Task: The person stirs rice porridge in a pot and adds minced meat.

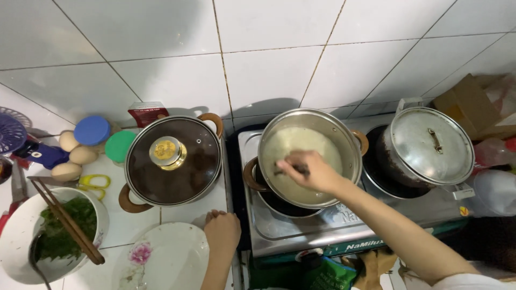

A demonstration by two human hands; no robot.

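Steel pot (352,161), round, shiny, brown loop handles, sits on left burner of a two-burner gas stove (301,228), tilted toward the camera. Inside: pale, opaque, smooth liquid (290,146). Right hand (309,172) over the pot mouth, fingers pinched shut on a thin dark utensil handle (285,171); its long axis runs roughly left-right, far end dips into the liquid. Left hand (221,228) is a loose fist, resting on the counter edge, touching a white plate with pink flower print (161,260). Nearby left: glass-lidded pot (173,161), gold knob. Right burner: dull aluminium lidded pot (430,145).
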